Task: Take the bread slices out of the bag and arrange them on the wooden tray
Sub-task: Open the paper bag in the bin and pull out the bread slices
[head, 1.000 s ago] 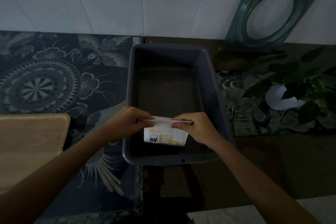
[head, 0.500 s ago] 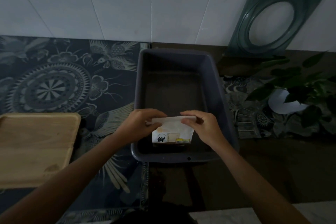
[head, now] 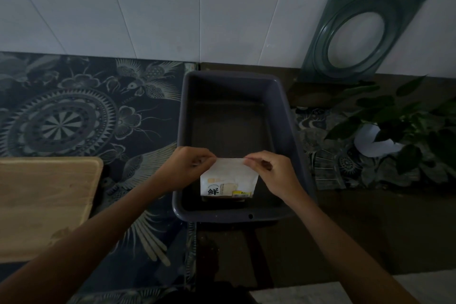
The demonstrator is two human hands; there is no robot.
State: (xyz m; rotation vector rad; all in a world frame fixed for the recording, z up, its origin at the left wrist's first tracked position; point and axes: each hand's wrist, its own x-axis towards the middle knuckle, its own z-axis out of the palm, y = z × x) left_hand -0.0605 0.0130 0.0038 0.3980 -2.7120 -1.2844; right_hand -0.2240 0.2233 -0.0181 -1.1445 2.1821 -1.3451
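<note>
The bread bag is small and white, with a big black sign printed on its front, a pale picture above it and a little yellow label near the bottom corner. It stands up inside a dark grey bin, close to the bin's near wall, with its printed face turned toward the person. Its top edge is flat and runs sideways from one hand to the other, and the bag gets wider toward the bottom. The left hand pinches the top left corner of the bag between thumb and fingers. The right hand pinches the top right corner the same way, with its other fingers curled in. The bag hangs just below both sets of fingers, and its top looks closed and flat between them. The bread inside cannot be seen clearly. Well off to the left of the left fingers lies the wooden tray, pale and bare on top, resting on a dark cloth with birds and flowers on the counter. Far to the right of the right fingers is a leafy green plant. A green frame with a round hole leans on the white wall behind the bin.
</note>
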